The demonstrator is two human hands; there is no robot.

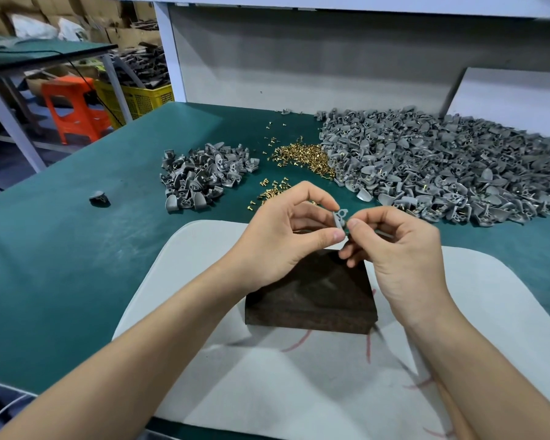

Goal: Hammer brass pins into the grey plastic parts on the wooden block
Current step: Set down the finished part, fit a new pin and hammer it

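Note:
My left hand (283,230) pinches a small grey plastic part (339,219) between thumb and forefinger, held in the air above the far edge of the dark wooden block (311,296). My right hand (394,249) has its fingertips curled against the same part from the right; whether it holds a brass pin I cannot tell. The top of the block has nothing on it. Loose brass pins (302,157) lie in a heap behind my hands. No hammer is plainly in view.
A large heap of grey parts (442,166) fills the right of the green table (61,249); a smaller heap (204,176) lies left of the pins. One lone part (99,197) sits far left. The block rests on a pale grey mat (299,392).

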